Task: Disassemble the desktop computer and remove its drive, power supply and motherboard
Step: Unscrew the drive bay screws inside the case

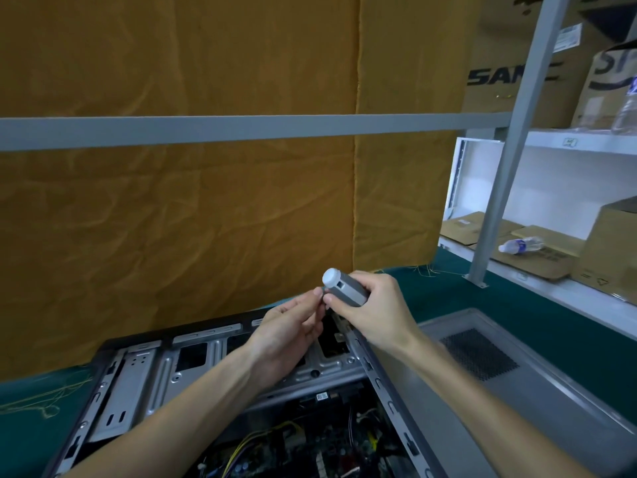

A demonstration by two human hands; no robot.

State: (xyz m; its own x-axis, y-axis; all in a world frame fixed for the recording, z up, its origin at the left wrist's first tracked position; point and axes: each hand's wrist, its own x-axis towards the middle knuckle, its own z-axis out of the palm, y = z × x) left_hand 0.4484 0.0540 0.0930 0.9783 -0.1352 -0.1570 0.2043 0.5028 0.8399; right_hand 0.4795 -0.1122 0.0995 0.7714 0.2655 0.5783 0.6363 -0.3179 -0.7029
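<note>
The open grey sheet-metal desktop computer case [193, 377] lies on its side on a dark green cloth-covered table [448, 298], its stamped drive bay panels pale and ribbed, with slotted cutouts. Deeper inside, a dark motherboard [310, 450] shows among bundled yellow and black wires [255, 443]. Just to the right of the case lies a flat grey metal side panel [517, 384] with a rectangular patch of fine black mesh.

Above the case's far edge both hands meet. The right hand [375, 305] wraps its fingers round a smooth cylindrical grey electric screwdriver [344, 288] with a rounded white end cap, tilted so that the cap points up and to the left. The left hand [293, 322] brings thumb and fingertips together at the tool's lower end, pinching something too small to make out; the bit itself is hidden.

Behind hangs a creased mustard-yellow fabric backdrop [206, 201], crossed by a flat grey metal bar [241, 127]. On the right, white shelving [565, 143] holds brown cardboard boxes [524, 63] and a clear plastic bottle [520, 243] lying on its side.
</note>
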